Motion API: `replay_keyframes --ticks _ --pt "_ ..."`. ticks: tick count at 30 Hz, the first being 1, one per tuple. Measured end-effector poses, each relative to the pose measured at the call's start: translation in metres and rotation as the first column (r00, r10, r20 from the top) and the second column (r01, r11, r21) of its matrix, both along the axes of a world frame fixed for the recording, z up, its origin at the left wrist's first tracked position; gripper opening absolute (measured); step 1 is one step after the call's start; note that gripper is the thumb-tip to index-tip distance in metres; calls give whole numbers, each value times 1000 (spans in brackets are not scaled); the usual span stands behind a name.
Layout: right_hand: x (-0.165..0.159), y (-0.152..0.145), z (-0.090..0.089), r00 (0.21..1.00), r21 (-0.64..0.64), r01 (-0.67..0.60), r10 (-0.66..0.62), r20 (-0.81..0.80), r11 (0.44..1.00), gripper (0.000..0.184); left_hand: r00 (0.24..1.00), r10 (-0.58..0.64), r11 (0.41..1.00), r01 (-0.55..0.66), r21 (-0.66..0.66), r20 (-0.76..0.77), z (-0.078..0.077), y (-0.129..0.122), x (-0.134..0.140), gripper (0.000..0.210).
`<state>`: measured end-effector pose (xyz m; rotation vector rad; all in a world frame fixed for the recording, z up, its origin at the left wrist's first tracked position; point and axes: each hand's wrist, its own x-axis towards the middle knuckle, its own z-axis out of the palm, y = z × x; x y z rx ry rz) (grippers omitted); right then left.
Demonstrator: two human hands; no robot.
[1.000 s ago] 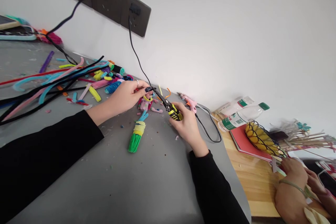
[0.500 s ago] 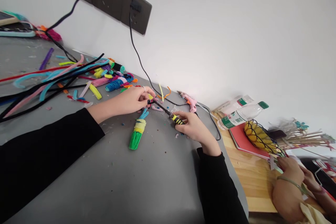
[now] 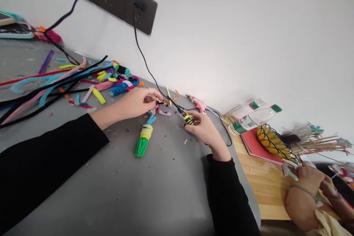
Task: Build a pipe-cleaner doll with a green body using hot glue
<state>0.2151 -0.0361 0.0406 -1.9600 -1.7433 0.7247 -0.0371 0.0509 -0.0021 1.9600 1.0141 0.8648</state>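
My left hand (image 3: 135, 102) is closed in a pinch on a short black pipe cleaner piece (image 3: 159, 102), its stub poking out past the fingertips. Small coloured bits lie just under those fingers. In my right hand (image 3: 204, 128) are pliers (image 3: 189, 119) with yellow-and-black striped handles, their dark jaws pointing up and left. A thin dark strip runs to the jaws; whether they grip it I cannot tell. Below my left hand lies a green and yellow wrapped pipe cleaner bundle (image 3: 143, 140) with light blue strands at its top.
Loose pipe cleaners (image 3: 55, 81) and wrapped bundles (image 3: 118, 88) cover the grey table's left side. A pink glue gun (image 3: 199, 105) lies by the wall, its cord nearby. At the right stand plastic bottles (image 3: 249, 121) and a yellow basket (image 3: 272, 142), near another person's hands (image 3: 312, 177).
The pliers have drawn back to the right, away from my left hand. The black stub now shows at my left fingertips, apart from the jaws.
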Motion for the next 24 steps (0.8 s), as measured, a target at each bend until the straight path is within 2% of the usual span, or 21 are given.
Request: replay_keyframes --ticks 7,10,16,19,21,24 --pt "-10 4 -16 996 293 -24 -1 87 956 54 977 205 979 -204 -16 61 6 3 -3 28" --pt "-13 5 -22 997 377 -26 -2 74 926 53 969 237 971 -234 -54 74 8 5 -4 28" --pt "-23 4 -28 1000 447 0 10 -20 894 56 977 171 985 -164 -60 129 7 3 -2 26" --pt "-25 4 -30 999 450 -31 34 2 893 59 985 119 991 -109 -84 125 7 1 -1 25" --pt "-23 3 -31 998 443 -56 41 44 895 60 983 146 988 -138 -75 110 7 1 -1 23" --pt "-18 3 -30 987 435 -137 88 132 890 63 955 278 960 -277 -25 104 8 3 -4 20"
